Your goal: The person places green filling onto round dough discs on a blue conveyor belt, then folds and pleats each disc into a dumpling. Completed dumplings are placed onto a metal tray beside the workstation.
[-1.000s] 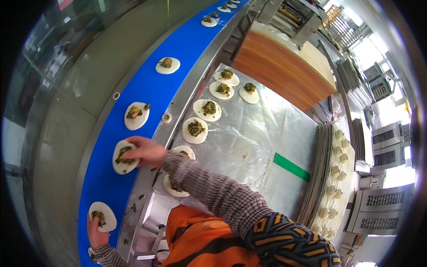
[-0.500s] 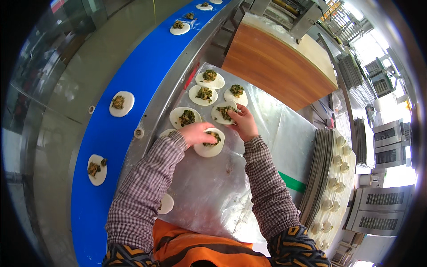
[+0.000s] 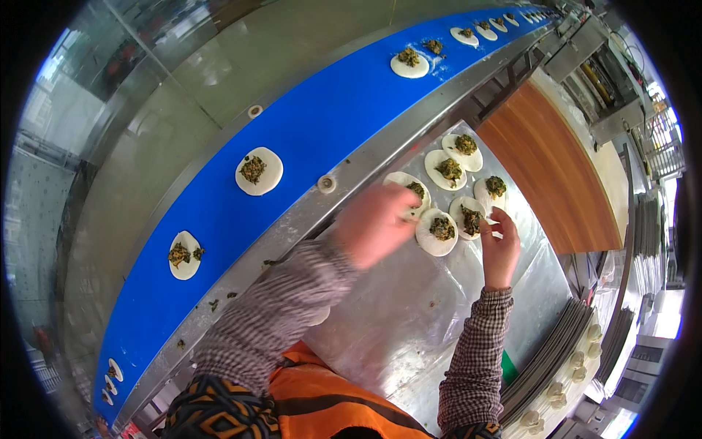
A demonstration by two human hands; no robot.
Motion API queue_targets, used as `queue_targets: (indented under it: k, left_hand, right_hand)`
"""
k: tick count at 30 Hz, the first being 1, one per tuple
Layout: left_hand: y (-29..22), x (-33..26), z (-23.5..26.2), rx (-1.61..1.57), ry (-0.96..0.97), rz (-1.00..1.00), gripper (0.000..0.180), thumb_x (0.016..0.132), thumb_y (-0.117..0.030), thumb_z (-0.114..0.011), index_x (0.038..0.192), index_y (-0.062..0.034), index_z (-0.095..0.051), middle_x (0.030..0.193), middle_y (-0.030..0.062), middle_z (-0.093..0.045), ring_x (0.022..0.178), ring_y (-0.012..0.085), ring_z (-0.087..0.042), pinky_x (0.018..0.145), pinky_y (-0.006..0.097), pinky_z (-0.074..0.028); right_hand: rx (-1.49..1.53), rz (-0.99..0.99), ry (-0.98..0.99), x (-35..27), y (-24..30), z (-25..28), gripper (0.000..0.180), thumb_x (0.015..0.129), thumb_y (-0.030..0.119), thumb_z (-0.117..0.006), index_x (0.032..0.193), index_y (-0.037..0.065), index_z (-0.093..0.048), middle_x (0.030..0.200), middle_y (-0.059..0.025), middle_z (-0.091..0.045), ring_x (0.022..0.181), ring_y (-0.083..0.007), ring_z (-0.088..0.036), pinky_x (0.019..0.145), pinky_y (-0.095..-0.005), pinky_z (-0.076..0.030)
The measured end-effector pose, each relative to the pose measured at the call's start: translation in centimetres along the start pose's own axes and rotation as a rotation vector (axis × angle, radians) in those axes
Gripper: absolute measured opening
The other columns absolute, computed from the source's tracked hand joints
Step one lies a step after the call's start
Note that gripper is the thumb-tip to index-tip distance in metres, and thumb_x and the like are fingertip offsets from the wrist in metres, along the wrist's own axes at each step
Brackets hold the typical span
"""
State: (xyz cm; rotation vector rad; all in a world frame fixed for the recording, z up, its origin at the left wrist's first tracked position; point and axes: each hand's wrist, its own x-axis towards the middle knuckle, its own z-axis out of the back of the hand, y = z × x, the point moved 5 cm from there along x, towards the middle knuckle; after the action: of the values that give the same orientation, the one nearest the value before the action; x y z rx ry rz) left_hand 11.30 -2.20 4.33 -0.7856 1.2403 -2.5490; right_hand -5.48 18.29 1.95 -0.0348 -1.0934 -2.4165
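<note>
Dough rounds with green filling sit in a cluster on the foil-covered work table [image 3: 409, 322], just right of the blue conveyor belt [image 3: 292, 146]. Belt is the biggest thing, curving from lower left to top right, carrying more filled rounds spaced well apart, one [image 3: 259, 170] mid-belt, one [image 3: 183, 254] lower left, one [image 3: 409, 64] higher up. Steel rail [image 3: 329, 197] runs between belt and table. Wooden board [image 3: 556, 168] lies to the right of the cluster. Stacked trays with dough pieces [image 3: 563, 366] at lower right. Left hand [image 3: 374, 223], blurred, is over the near edge of the cluster, beside the round [image 3: 409, 186] nearest the rail; cannot tell whether it grips anything. Right hand [image 3: 500, 247] is fingers-up, fingertips touching the edge of a filled round [image 3: 469, 217], loose narrow pinch, not lifting it. Another round [image 3: 436, 231] lies between the two hands. Checked sleeves, orange apron at bottom.
</note>
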Motion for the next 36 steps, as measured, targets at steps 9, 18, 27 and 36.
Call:
queue_targets:
  k: [9, 18, 27, 36]
  left_hand:
    - [9.7, -13.4, 20.9, 0.640, -0.291, 0.537, 0.056, 0.069, -0.009, -0.076, 0.120, -0.0078, -0.051, 0.113, 0.0168, -0.056, 0.102, 0.0371, -0.054, 0.085, 0.044, -0.047]
    - [13.5, -20.5, 27.5, -0.197, -0.232, 0.963, 0.039, 0.076, -0.021, -0.070, 0.110, -0.0022, -0.063, 0.083, 0.0141, -0.066, 0.072, 0.0277, -0.063, 0.074, 0.035, -0.051]
    - [12.8, -26.4, 33.5, 0.190, -0.156, 0.814, 0.045, 0.075, -0.024, -0.072, 0.109, 0.0009, -0.057, 0.088, 0.0111, -0.054, 0.086, 0.0221, -0.055, 0.075, 0.037, -0.047]
    - [12.1, -30.8, 37.6, 0.088, 0.158, 1.143, 0.040, 0.073, -0.018, -0.073, 0.103, -0.0003, -0.053, 0.092, 0.0122, -0.060, 0.084, 0.0191, -0.059, 0.072, 0.033, -0.050]
  right_hand:
    - [0.229, 0.322, 0.544, -4.5, 18.1, -13.5, 0.032, 0.080, 0.006, -0.069, 0.111, 0.002, -0.063, 0.095, -0.0101, -0.067, 0.083, -0.0157, -0.065, 0.070, -0.0279, -0.054]
    - [0.266, 0.397, 0.888, -12.9, 31.0, -27.9, 0.038, 0.080, 0.019, -0.068, 0.112, -0.001, -0.062, 0.103, -0.0183, -0.066, 0.089, -0.0270, -0.065, 0.077, -0.0360, -0.053]
    - [0.112, 0.374, 0.442, -0.7, 26.8, -20.9, 0.029, 0.079, 0.013, -0.068, 0.106, 0.004, -0.066, 0.092, -0.0127, -0.069, 0.079, -0.0213, -0.066, 0.070, -0.0324, -0.053]
    - [0.019, 0.544, 0.574, 7.8, 25.2, -21.2, 0.045, 0.077, -0.001, -0.062, 0.122, 0.004, -0.058, 0.119, -0.0144, -0.060, 0.105, -0.0249, -0.060, 0.089, -0.0341, -0.050]
